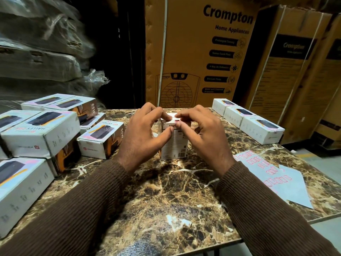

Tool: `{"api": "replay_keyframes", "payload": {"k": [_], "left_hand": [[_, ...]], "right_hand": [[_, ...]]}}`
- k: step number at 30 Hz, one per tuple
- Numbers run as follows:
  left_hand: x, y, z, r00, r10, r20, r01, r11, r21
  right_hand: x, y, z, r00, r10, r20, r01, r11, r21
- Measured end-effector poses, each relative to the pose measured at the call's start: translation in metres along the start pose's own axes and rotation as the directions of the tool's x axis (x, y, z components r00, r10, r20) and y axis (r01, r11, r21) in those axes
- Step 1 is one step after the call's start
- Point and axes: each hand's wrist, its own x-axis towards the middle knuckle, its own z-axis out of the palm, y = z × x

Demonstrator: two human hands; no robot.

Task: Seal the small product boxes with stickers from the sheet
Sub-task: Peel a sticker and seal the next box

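In a dim storeroom walled by tall printed cartons (199, 52) and plastic-wrapped bundles (42, 52), a brown, white-veined marble-look tabletop (166, 191) carried the work. At left lay a loose pile of boxes (38, 133), glossy white card with dark product pictures, some stacked and some skewed. At centre one small box (172, 145) stood upright on end on the tabletop, sharp-cornered and light. The left hand (142, 133) held it, thumb on the near face and fingers curled over its top, a clamped grip. The right hand (201, 132) met it at the top edge, fingertips pinched on a small pink sticker (176, 121) at the flap seam. Pressed unevenly, that thin sticker could crease or land askew and miss the seam; a hard push could tip the tall, narrow box. At right sat a tidy row of three boxes (247, 117), and nearer, the pale sticker sheet (273, 174), flat and slick, part hanging over the tabletop's edge, where a brushing ribbed sleeve (267, 209) might sweep it off.
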Motion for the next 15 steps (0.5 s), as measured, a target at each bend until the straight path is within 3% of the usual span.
{"api": "replay_keyframes", "payload": {"k": [4, 15], "left_hand": [[-0.0009, 0.0008, -0.0019, 1.0, -0.008, 0.016, 0.009, 1.0, -0.025], [-0.0014, 0.003, -0.0028, 1.0, -0.02, 0.015, 0.021, 1.0, -0.021]], "right_hand": [[0.0021, -0.0016, 0.0021, 0.999, -0.021, 0.03, 0.023, 0.998, -0.063], [-0.0014, -0.0007, 0.0011, 1.0, -0.016, -0.001, 0.016, 1.0, 0.027]]}}
